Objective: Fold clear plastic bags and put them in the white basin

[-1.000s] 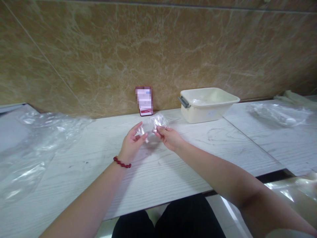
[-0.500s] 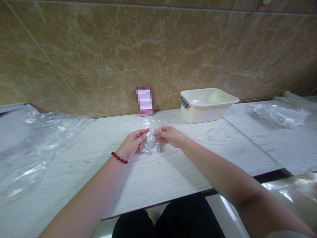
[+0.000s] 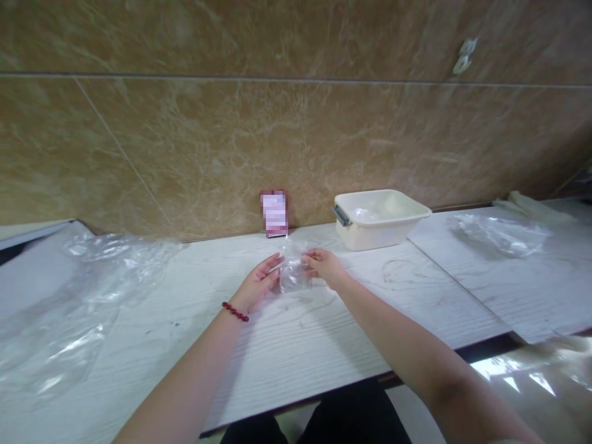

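Note:
A small clear plastic bag (image 3: 293,271) is held just above the white wood-grain table (image 3: 287,345), between my two hands. My left hand (image 3: 259,282), with a dark red bead bracelet (image 3: 235,311) at the wrist, is at the bag's left edge, thumb and fingers somewhat apart with the fingertips at the plastic. On the opposite edge, my right hand (image 3: 322,265) pinches the bag between thumb and fingers. Glare on the film blurs whatever may be inside it.
Against the brown marbled wall leans a phone-like object (image 3: 275,214) with a blurred screen. A cream plastic bin (image 3: 377,234) with a grey handle stands to its right, clear plastic inside. Large clear plastic sheeting (image 3: 124,265) covers the left; another clear bag (image 3: 504,235) lies far right.
The view has tilted up, so the table and things sit lower in the picture. The bag has shifted slightly right relative to the phone-like object, and my left fingers grip it less closely.

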`<action>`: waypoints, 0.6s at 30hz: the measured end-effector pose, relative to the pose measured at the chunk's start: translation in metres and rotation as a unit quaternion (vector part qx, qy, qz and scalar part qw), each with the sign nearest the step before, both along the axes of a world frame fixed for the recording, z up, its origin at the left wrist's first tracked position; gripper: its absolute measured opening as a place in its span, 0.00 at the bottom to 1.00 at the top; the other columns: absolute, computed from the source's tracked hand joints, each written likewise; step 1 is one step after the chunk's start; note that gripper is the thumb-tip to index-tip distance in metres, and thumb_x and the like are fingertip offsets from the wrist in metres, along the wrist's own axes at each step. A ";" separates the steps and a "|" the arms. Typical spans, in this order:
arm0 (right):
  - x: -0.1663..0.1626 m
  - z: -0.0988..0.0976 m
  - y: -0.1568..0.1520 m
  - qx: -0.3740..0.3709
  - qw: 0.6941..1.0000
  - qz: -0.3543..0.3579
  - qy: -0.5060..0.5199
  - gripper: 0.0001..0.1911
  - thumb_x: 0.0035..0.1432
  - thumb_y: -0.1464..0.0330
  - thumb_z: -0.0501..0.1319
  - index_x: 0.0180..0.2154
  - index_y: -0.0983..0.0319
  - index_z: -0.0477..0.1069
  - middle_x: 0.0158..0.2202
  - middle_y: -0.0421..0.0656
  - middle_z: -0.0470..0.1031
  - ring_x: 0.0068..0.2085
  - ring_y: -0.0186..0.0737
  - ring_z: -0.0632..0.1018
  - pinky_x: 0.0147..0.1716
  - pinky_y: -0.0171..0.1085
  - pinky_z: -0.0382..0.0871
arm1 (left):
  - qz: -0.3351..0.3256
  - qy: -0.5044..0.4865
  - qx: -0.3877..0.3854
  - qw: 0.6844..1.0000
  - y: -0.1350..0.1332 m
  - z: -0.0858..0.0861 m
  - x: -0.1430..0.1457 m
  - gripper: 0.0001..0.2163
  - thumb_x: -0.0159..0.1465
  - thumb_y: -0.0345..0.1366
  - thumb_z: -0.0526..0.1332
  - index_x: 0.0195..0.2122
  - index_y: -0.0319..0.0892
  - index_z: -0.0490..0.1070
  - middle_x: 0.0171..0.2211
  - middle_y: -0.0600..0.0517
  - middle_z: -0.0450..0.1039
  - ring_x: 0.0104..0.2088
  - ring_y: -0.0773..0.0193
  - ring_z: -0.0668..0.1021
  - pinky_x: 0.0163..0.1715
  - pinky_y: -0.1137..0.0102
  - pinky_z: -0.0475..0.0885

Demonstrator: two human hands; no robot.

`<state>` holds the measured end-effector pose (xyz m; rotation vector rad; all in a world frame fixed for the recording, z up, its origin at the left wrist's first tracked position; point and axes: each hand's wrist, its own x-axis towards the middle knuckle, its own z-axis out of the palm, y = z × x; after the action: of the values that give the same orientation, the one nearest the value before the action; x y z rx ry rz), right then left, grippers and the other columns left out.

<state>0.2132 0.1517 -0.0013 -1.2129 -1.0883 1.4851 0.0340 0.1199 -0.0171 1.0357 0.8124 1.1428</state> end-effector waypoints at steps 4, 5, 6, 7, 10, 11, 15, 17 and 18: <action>0.014 0.023 0.007 0.032 0.999 -0.007 -0.010 0.03 0.48 0.73 0.58 0.29 0.63 0.65 0.24 0.37 0.68 0.24 0.28 0.72 0.21 0.29 0.69 | -0.008 -0.002 0.002 1.000 0.005 -0.006 -0.004 0.19 0.52 0.33 0.61 0.46 0.44 0.63 0.49 0.47 0.63 0.47 0.61 0.68 0.44 0.65 0.64; 0.020 0.033 0.010 0.047 0.999 -0.012 -0.013 0.03 0.48 0.73 0.58 0.28 0.63 0.65 0.24 0.37 0.68 0.24 0.28 0.72 0.22 0.29 0.70 | -0.011 0.003 -0.001 1.000 0.006 -0.007 -0.005 0.18 0.52 0.33 0.61 0.45 0.43 0.64 0.48 0.46 0.64 0.47 0.61 0.68 0.44 0.65 0.63; 0.028 0.044 0.014 0.065 0.997 -0.027 -0.019 0.03 0.47 0.73 0.58 0.28 0.63 0.65 0.24 0.37 0.68 0.25 0.28 0.72 0.22 0.29 0.70 | -0.015 0.009 -0.004 1.000 0.006 -0.008 -0.005 0.17 0.52 0.34 0.61 0.44 0.42 0.65 0.47 0.45 0.65 0.47 0.60 0.68 0.44 0.65 0.63; 0.037 0.057 0.018 0.081 0.996 -0.039 -0.026 0.03 0.47 0.73 0.59 0.28 0.63 0.65 0.24 0.37 0.68 0.25 0.28 0.72 0.23 0.29 0.70 | -0.019 0.015 -0.009 1.000 0.006 -0.009 -0.006 0.17 0.52 0.34 0.61 0.44 0.41 0.66 0.46 0.45 0.66 0.47 0.60 0.68 0.44 0.65 0.63; 0.075 0.103 0.035 0.143 0.984 -0.099 -0.048 0.02 0.48 0.73 0.59 0.28 0.63 0.65 0.24 0.38 0.68 0.24 0.26 0.71 0.25 0.30 0.70 | -0.021 0.022 -0.027 0.999 0.005 -0.006 -0.006 0.16 0.52 0.34 0.61 0.42 0.40 0.67 0.44 0.44 0.68 0.45 0.61 0.70 0.44 0.66 0.63; 0.090 0.119 0.042 0.157 0.979 -0.114 -0.062 0.02 0.48 0.73 0.58 0.28 0.64 0.65 0.25 0.38 0.69 0.24 0.26 0.71 0.25 0.29 0.69 | -0.021 0.020 -0.030 0.999 0.005 -0.005 -0.006 0.15 0.52 0.34 0.61 0.42 0.40 0.67 0.43 0.44 0.69 0.44 0.62 0.71 0.44 0.66 0.63; 0.152 0.171 0.073 0.177 0.958 -0.156 -0.160 0.03 0.50 0.75 0.57 0.31 0.66 0.65 0.25 0.39 0.67 0.23 0.25 0.71 0.27 0.29 0.68 | -0.022 0.017 -0.040 0.999 0.004 -0.002 -0.005 0.15 0.52 0.34 0.61 0.41 0.39 0.68 0.40 0.45 0.71 0.40 0.64 0.72 0.43 0.67 0.64; 0.179 0.188 0.087 0.173 0.944 -0.156 -0.234 0.06 0.51 0.74 0.56 0.34 0.67 0.65 0.23 0.38 0.66 0.22 0.23 0.69 0.27 0.28 0.66 | -0.023 0.021 -0.041 0.999 0.004 -0.003 -0.005 0.14 0.52 0.35 0.61 0.41 0.39 0.68 0.38 0.46 0.71 0.39 0.65 0.72 0.42 0.67 0.64; 0.191 0.194 0.093 0.154 0.931 -0.164 -0.286 0.06 0.52 0.74 0.55 0.34 0.69 0.65 0.22 0.38 0.65 0.21 0.22 0.68 0.27 0.28 0.64 | -0.023 0.025 -0.040 0.999 0.005 -0.003 -0.005 0.14 0.52 0.35 0.61 0.41 0.39 0.68 0.37 0.47 0.71 0.38 0.66 0.73 0.42 0.67 0.64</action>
<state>0.4040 0.2449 0.1927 -1.5500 -1.3521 0.6797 0.0290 0.1247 -0.0205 1.0136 0.8623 1.0403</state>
